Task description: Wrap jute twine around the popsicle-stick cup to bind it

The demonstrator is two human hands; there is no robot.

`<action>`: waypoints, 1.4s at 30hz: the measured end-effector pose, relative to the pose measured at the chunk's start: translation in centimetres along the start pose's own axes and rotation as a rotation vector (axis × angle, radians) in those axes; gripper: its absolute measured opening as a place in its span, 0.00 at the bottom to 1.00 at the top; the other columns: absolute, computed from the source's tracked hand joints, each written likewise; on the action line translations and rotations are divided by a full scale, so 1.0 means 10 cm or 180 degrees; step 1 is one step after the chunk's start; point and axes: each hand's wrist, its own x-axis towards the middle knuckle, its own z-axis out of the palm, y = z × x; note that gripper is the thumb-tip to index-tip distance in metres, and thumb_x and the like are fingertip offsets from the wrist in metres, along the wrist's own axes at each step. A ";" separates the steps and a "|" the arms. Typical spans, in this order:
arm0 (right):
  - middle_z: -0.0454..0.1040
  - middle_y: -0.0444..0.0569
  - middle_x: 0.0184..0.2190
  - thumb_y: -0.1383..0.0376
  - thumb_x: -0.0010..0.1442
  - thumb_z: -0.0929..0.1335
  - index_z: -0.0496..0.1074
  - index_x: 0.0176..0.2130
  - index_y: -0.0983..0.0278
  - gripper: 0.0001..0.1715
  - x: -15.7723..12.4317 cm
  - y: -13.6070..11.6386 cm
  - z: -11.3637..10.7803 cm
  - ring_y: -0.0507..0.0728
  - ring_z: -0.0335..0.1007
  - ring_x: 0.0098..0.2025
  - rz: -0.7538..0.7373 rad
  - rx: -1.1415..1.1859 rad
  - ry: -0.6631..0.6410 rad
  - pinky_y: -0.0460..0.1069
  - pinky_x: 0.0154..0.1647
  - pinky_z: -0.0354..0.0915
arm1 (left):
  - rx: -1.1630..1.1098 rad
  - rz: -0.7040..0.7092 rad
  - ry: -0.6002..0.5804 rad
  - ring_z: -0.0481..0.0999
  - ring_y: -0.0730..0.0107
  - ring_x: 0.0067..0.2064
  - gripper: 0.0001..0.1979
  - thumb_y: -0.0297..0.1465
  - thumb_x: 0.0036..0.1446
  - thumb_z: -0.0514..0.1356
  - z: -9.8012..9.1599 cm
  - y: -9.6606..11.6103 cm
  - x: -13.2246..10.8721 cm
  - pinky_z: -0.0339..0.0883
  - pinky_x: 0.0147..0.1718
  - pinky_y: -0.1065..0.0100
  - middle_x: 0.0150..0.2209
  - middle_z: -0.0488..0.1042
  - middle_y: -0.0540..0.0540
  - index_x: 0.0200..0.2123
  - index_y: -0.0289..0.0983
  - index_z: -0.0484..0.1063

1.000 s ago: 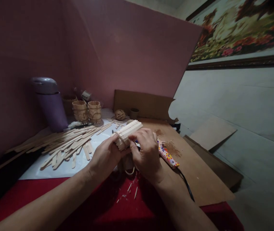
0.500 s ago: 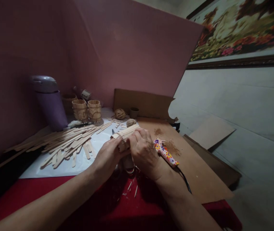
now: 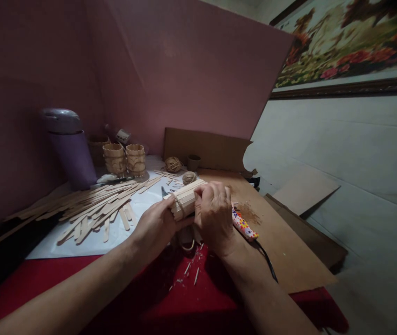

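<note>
Both my hands grip a small barrel made of wooden craft sticks (image 3: pixel 185 200), lying on its side above the table. My left hand (image 3: pixel 154 225) cups its near end from below and the left. Over its right half, my right hand (image 3: pixel 215 216) wraps with the fingers curled. A thin cord runs round the barrel near the left end. Under my right hand lies a glue gun with a flowered handle (image 3: pixel 243 224) and a black cable (image 3: pixel 266 263).
A heap of loose craft sticks (image 3: pixel 93 207) lies on white paper at the left. Two finished stick cups (image 3: pixel 125 159), a purple flask (image 3: pixel 69 149), twine balls (image 3: pixel 173 164) and a cardboard sheet (image 3: pixel 282 246) stand around. Wood chips litter the red cloth (image 3: pixel 184 279).
I have turned the stick barrel in my hands and shifted my right hand further over its top. The glue gun and the rest have stayed in place.
</note>
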 end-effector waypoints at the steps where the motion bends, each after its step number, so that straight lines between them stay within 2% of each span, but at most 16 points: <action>1: 0.71 0.56 0.35 0.69 0.66 0.57 0.68 0.38 0.67 0.12 0.00 -0.01 -0.02 0.62 0.60 0.40 -0.0021 0.0165 0.0001 0.56 0.41 0.56 | -0.0029 -0.0065 -0.0026 0.74 0.51 0.51 0.16 0.28 0.62 0.51 0.00 0.01 0.00 0.69 0.49 0.51 0.49 0.76 0.33 0.47 0.30 0.74; 3: 0.72 0.55 0.35 0.69 0.66 0.57 0.68 0.38 0.67 0.13 0.00 -0.03 -0.05 0.61 0.61 0.40 -0.0096 0.0370 -0.0057 0.55 0.42 0.56 | -0.0042 -0.0155 -0.0018 0.75 0.53 0.50 0.16 0.28 0.62 0.50 -0.01 0.03 0.01 0.70 0.48 0.53 0.48 0.76 0.34 0.47 0.30 0.73; 6: 0.72 0.52 0.31 0.67 0.67 0.59 0.69 0.33 0.65 0.14 -0.01 -0.06 -0.08 0.60 0.62 0.38 -0.0212 0.0411 -0.0209 0.55 0.41 0.55 | -0.0039 -0.0170 0.0044 0.77 0.57 0.45 0.14 0.27 0.63 0.49 -0.03 0.04 0.02 0.72 0.45 0.56 0.45 0.77 0.35 0.43 0.31 0.74; 12: 0.73 0.49 0.33 0.68 0.62 0.66 0.70 0.35 0.65 0.04 -0.03 -0.08 -0.08 0.59 0.62 0.39 -0.0299 0.0669 -0.0343 0.53 0.41 0.55 | 0.0084 0.0144 0.0271 0.73 0.67 0.32 0.13 0.25 0.63 0.51 -0.05 0.02 0.03 0.73 0.39 0.60 0.30 0.75 0.42 0.29 0.31 0.72; 18: 0.74 0.50 0.33 0.67 0.63 0.65 0.71 0.33 0.65 0.07 -0.03 -0.05 -0.06 0.60 0.62 0.41 -0.0531 0.0560 -0.0500 0.54 0.44 0.55 | 0.0351 0.0345 0.0249 0.70 0.69 0.30 0.08 0.27 0.56 0.60 -0.09 -0.05 0.03 0.70 0.37 0.64 0.26 0.71 0.47 0.25 0.32 0.70; 21: 0.73 0.52 0.31 0.70 0.63 0.63 0.70 0.32 0.66 0.08 -0.03 -0.03 -0.04 0.60 0.62 0.41 -0.0754 0.0406 -0.0567 0.54 0.44 0.56 | 0.0514 0.0436 0.0306 0.68 0.71 0.30 0.10 0.27 0.53 0.63 -0.11 -0.07 0.01 0.68 0.35 0.67 0.24 0.67 0.50 0.22 0.34 0.68; 25: 0.70 0.54 0.31 0.70 0.62 0.62 0.69 0.33 0.67 0.07 -0.05 -0.05 0.01 0.61 0.59 0.37 -0.0876 0.0008 -0.0540 0.55 0.42 0.56 | 0.0636 0.0419 0.0287 0.65 0.74 0.27 0.12 0.28 0.53 0.62 -0.09 -0.07 0.01 0.68 0.32 0.68 0.22 0.64 0.52 0.19 0.34 0.66; 28: 0.69 0.55 0.31 0.71 0.62 0.61 0.68 0.33 0.67 0.08 -0.05 -0.06 0.03 0.62 0.58 0.36 -0.0767 -0.0226 -0.0444 0.56 0.40 0.56 | 0.0618 0.0373 0.0245 0.68 0.71 0.29 0.09 0.28 0.55 0.60 -0.06 -0.06 0.02 0.70 0.35 0.66 0.25 0.70 0.48 0.23 0.33 0.70; 31: 0.69 0.56 0.31 0.71 0.63 0.60 0.68 0.33 0.68 0.09 -0.03 -0.02 0.04 0.62 0.58 0.35 -0.0457 -0.0456 -0.0361 0.56 0.38 0.55 | 0.0461 0.0288 0.0186 0.75 0.62 0.39 0.08 0.29 0.58 0.57 -0.04 -0.05 0.03 0.71 0.42 0.59 0.36 0.77 0.39 0.33 0.31 0.75; 35: 0.71 0.57 0.31 0.68 0.66 0.58 0.67 0.34 0.67 0.12 0.01 0.05 0.02 0.63 0.59 0.36 0.0128 -0.0319 0.0001 0.56 0.38 0.55 | 0.0164 0.0122 0.0104 0.72 0.51 0.54 0.15 0.28 0.60 0.54 -0.04 -0.03 0.03 0.69 0.48 0.51 0.52 0.74 0.33 0.47 0.30 0.73; 38: 0.72 0.56 0.34 0.69 0.66 0.57 0.67 0.38 0.67 0.12 0.01 0.02 -0.01 0.61 0.60 0.39 0.0156 0.0197 0.0087 0.55 0.40 0.56 | 0.0000 -0.0030 -0.0020 0.72 0.49 0.54 0.17 0.28 0.62 0.51 -0.04 0.00 0.02 0.69 0.49 0.50 0.52 0.74 0.32 0.50 0.29 0.72; 42: 0.73 0.52 0.33 0.68 0.66 0.59 0.69 0.36 0.65 0.11 -0.01 -0.04 -0.04 0.60 0.62 0.38 -0.0094 0.0410 -0.0169 0.54 0.41 0.55 | -0.0036 -0.0133 0.0101 0.75 0.54 0.49 0.15 0.27 0.63 0.50 -0.03 0.05 0.02 0.70 0.48 0.52 0.48 0.77 0.34 0.47 0.30 0.73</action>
